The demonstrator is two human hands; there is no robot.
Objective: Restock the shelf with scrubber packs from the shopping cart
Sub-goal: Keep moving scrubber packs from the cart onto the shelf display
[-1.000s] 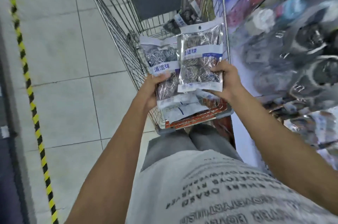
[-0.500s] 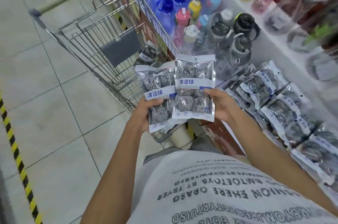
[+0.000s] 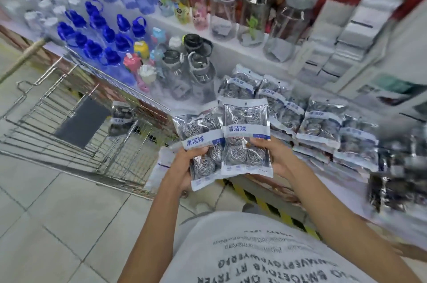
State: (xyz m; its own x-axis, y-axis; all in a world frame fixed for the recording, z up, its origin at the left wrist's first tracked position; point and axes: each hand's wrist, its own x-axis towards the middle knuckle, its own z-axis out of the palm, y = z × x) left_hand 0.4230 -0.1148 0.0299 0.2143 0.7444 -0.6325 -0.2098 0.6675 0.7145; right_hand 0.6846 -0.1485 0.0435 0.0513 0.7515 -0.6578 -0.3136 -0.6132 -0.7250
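Observation:
I hold two clear scrubber packs of steel-wool balls with blue labels side by side at chest height. My left hand (image 3: 184, 167) grips the left scrubber pack (image 3: 201, 135) at its lower half. My right hand (image 3: 275, 155) grips the right scrubber pack (image 3: 246, 125), which overlaps the left one. Behind them, rows of the same packs (image 3: 321, 125) lie stacked on the low white shelf (image 3: 342, 181). The wire shopping cart (image 3: 76, 125) stands to my left with at least one pack (image 3: 121, 118) still inside.
Blue-capped and coloured water bottles (image 3: 111, 40) fill the shelf to the left of the packs, with large clear bottles (image 3: 256, 7) on the tier above. White boxes (image 3: 346, 35) are stacked at upper right. A yellow-black stripe (image 3: 265, 202) runs along the shelf base. Tiled floor lies at lower left.
I have turned from the cart toward the shelf; both packs stay in my hands and now sit in front of the stacked packs, with the cart shifted to my left.

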